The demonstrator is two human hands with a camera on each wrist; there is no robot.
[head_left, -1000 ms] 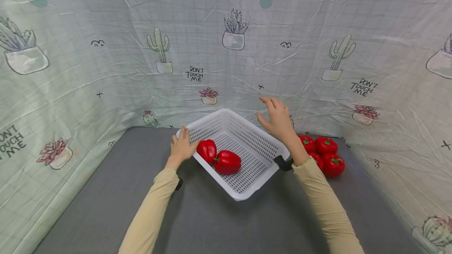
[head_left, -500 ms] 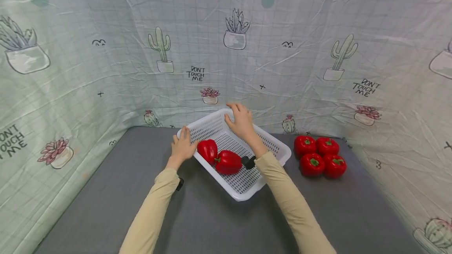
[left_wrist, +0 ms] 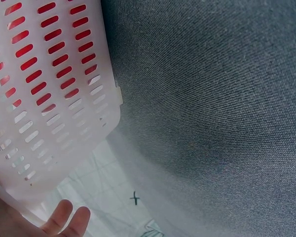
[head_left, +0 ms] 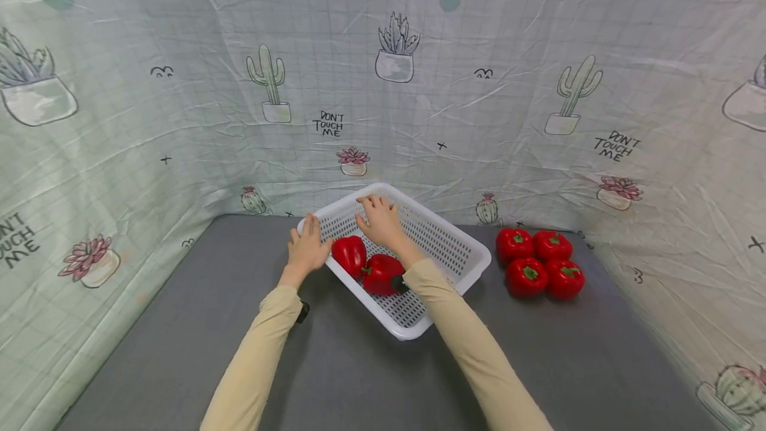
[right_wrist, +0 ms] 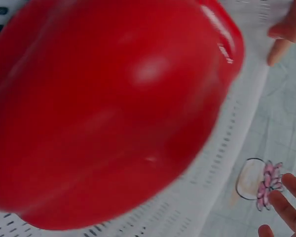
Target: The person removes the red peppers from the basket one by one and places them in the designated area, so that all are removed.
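Observation:
A white perforated plastic basket point(head_left: 445, 241) stands at an angle on the dark table, with two red bell peppers point(head_left: 350, 255) inside near its left side. My left hand point(head_left: 308, 249) holds the basket's left rim, thumb toward the inside and fingers along the outside. In the left wrist view its fingertips point(left_wrist: 64, 217) show beyond the basket wall. My right hand point(head_left: 381, 221) hovers over the basket's far left part, fingers loosely bent and holding nothing. Below the right wrist, the nearer pepper point(right_wrist: 113, 113) fills much of the right wrist view.
Several more red bell peppers point(head_left: 526, 277) sit in a tight group on the grey tabletop point(head_left: 197, 324), right of the basket. A pale curtain point(head_left: 395, 118) printed with cacti hangs close behind the table and along both sides.
My right hand has swept left from above the basket's right side, lowering toward its far left part. The left hand, basket and peppers have stayed in place.

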